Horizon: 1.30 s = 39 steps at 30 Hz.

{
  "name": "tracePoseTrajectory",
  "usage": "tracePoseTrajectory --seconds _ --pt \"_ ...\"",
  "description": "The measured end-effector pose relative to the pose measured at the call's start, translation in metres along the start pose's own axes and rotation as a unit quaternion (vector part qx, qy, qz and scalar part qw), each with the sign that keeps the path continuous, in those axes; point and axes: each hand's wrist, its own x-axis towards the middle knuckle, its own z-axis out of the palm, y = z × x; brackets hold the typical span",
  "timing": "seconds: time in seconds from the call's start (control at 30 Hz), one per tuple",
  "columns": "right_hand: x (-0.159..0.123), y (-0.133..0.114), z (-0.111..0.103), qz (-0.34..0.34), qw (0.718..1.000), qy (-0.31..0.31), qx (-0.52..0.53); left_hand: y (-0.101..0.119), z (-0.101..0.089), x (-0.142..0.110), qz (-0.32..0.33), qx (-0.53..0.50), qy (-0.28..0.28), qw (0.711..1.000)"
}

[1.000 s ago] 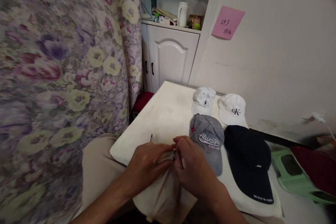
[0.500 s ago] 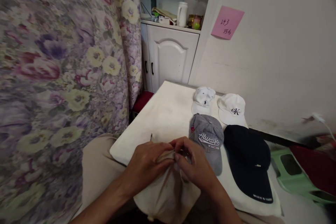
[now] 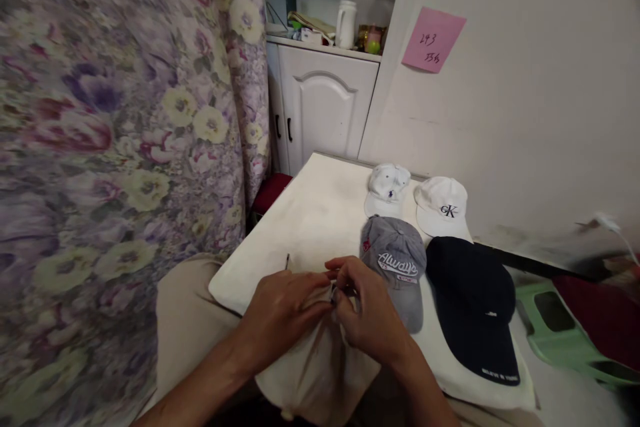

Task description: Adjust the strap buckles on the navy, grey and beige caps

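Note:
A beige baseball cap (image 3: 315, 373) is over my lap at the table's near edge, its crown towards me. My left hand (image 3: 285, 307) pinches the cap's far edge between thumb and fingers. Against it, my right hand (image 3: 367, 313) has its thumb and fingers closed on the same edge, around a small metallic piece that looks like the strap buckle (image 3: 333, 291). The fingers hide most of that piece. Just beyond my right hand lies a grey cap (image 3: 395, 247) with "Always" lettering.
On the white-covered table (image 3: 300, 213) lie a white cap with a small logo (image 3: 389, 183), a white CK cap (image 3: 443, 203) and a navy cap (image 3: 473, 300). A thin dark object (image 3: 287, 261) shows past my left hand. A green stool (image 3: 545, 320) stands right, a floral curtain (image 3: 125, 147) left.
My right fingers have shifted slightly around the metallic piece at the cap's edge. The left hand keeps its pinch, and the caps on the table stay put.

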Motion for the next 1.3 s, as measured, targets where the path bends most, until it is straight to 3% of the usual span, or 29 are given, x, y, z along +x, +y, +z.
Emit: tracePoseTrajectory --seconds 0.53,0.93,1.3 --pt "-0.001 -0.002 0.004 0.008 0.991 0.012 -0.133 0.002 0.004 -0.002 0.015 0.046 -0.006 0.999" --pt "-0.003 0.010 -0.002 0.016 0.999 -0.008 0.031 0.002 0.004 0.002 0.029 0.047 0.013 0.998" --pt "-0.002 0.014 -0.008 -0.005 0.999 -0.030 0.029 0.001 0.005 0.004 0.038 0.037 0.033 0.998"
